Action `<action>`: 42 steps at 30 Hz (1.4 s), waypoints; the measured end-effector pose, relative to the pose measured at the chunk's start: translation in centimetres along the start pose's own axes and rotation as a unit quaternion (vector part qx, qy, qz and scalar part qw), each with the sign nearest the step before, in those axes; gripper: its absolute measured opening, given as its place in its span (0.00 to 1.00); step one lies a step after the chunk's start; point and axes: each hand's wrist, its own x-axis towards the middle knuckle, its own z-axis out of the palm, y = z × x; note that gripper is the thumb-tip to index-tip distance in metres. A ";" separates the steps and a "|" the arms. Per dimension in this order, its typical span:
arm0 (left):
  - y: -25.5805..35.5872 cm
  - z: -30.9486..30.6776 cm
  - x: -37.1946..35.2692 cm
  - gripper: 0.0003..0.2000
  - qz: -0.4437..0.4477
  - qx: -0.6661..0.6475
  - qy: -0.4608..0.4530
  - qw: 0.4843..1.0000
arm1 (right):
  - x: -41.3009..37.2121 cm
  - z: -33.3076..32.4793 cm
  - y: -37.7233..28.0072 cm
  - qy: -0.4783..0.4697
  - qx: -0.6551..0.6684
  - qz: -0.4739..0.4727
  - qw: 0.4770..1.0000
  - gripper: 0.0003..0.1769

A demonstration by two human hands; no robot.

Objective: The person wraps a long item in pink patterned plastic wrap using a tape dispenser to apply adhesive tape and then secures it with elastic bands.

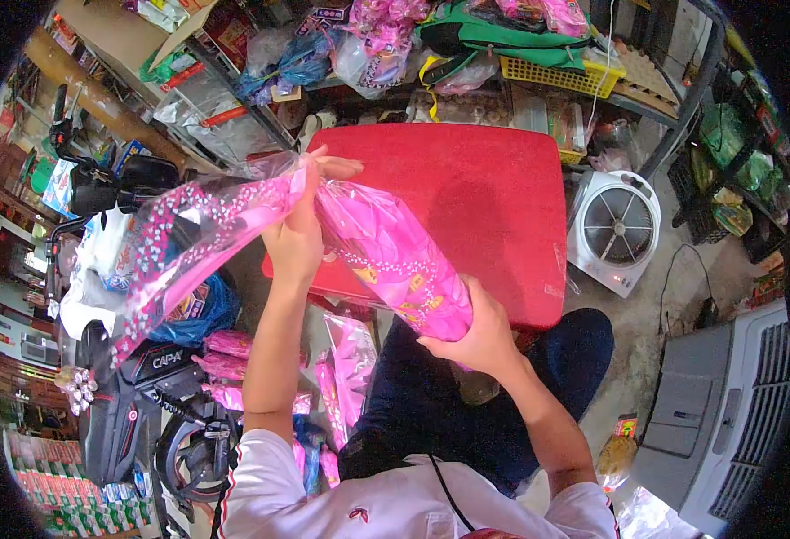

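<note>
A long pink bundle in clear plastic wrap printed with small white and pink hearts is held at a slant over a red table. Yellow patches show near its lower end. My right hand is closed around that lower end. Higher up, my left hand grips the gathered neck of the wrap, some of its fingers stretched out to the right. From there the loose heart-printed wrap flares away to the left. What lies inside the bundle is hidden.
A white box fan stands right of the table. On the left is a black motorbike. Several pink wrapped packets lie beside my legs. A yellow basket sits on the rear shelf, and a grey appliance stands at lower right.
</note>
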 end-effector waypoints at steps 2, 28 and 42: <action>-0.3 0.1 -0.1 0.24 -0.018 -0.003 0.010 1.000 | -0.1 0.1 0.0 0.003 -0.003 0.007 1.000 0.51; -0.6 -4.4 1.3 0.26 -0.263 -0.364 -0.067 0.891 | -0.4 0.0 1.5 -0.131 0.126 -0.049 0.982 0.55; 0.6 -6.2 1.6 0.29 -0.249 -0.295 -0.107 0.916 | -0.9 1.0 1.1 -0.219 0.147 0.042 0.964 0.63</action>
